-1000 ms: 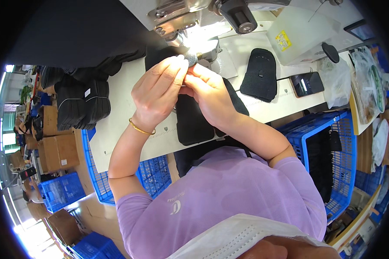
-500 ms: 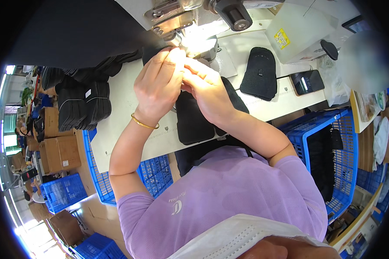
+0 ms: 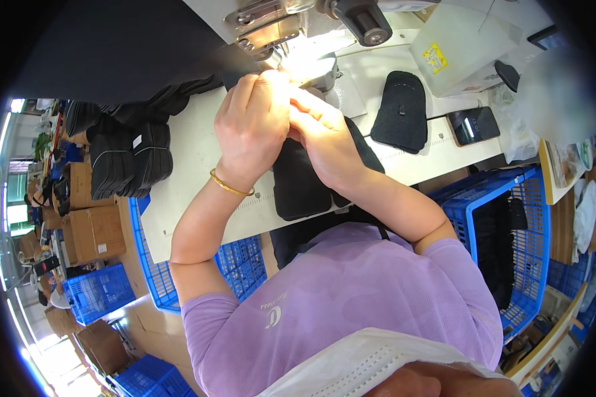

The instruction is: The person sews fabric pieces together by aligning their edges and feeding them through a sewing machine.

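My left hand [image 3: 253,126], a gold bangle at its wrist, is raised in front of the brightly lit sewing machine [image 3: 266,32]. Against it, my right hand [image 3: 326,140] has its thumb and fingers drawn together. Both hands are closed in a pinch, fingertips meeting just below the needle area; whatever they hold is hidden by the fingers and the glare. A black padded fabric piece [image 3: 299,182] lies beneath my right hand at the table's front edge. Some black material [image 3: 237,71] shows just behind my left hand.
On the white table [image 3: 198,178] lie another black fabric piece [image 3: 402,112] and a phone [image 3: 474,126]. Bundled black pieces [image 3: 131,159] are stacked at the left. Blue crates, one [image 3: 506,245] with black pieces inside, stand below the table. A dark panel [image 3: 126,49] covers the upper left.
My left hand has turned slightly and shifted a little right, bringing the two hands closer together. The fingertips stay pinched near the needle; the black pieces lie as before.
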Demonstrator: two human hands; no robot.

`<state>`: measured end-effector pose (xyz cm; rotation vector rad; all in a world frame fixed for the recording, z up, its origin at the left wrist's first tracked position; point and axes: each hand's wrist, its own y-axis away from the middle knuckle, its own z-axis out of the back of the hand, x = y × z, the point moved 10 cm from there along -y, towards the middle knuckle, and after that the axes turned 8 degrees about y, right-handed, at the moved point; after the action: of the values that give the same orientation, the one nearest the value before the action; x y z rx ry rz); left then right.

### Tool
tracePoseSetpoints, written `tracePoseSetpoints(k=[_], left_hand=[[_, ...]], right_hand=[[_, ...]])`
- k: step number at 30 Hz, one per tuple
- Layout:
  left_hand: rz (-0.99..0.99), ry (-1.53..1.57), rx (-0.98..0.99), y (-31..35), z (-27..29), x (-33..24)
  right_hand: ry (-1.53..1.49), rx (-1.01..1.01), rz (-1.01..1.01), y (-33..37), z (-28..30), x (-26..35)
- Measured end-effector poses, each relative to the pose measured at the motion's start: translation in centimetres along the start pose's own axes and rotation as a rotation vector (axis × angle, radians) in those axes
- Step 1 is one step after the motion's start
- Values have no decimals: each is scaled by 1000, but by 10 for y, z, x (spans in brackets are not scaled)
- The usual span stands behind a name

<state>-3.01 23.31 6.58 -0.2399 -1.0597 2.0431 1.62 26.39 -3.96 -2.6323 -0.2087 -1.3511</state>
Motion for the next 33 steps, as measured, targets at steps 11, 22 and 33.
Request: tracePoseSetpoints(k=[11, 22, 33], left_hand=[[136, 482, 180, -2, 20, 29], [123, 218, 59, 13, 9, -12], [-61, 309, -123, 30, 31, -27]], right_hand=[[280, 99, 30, 11, -8, 24], [240, 109, 71, 21, -1, 23], [593, 79, 21, 33, 21, 34]])
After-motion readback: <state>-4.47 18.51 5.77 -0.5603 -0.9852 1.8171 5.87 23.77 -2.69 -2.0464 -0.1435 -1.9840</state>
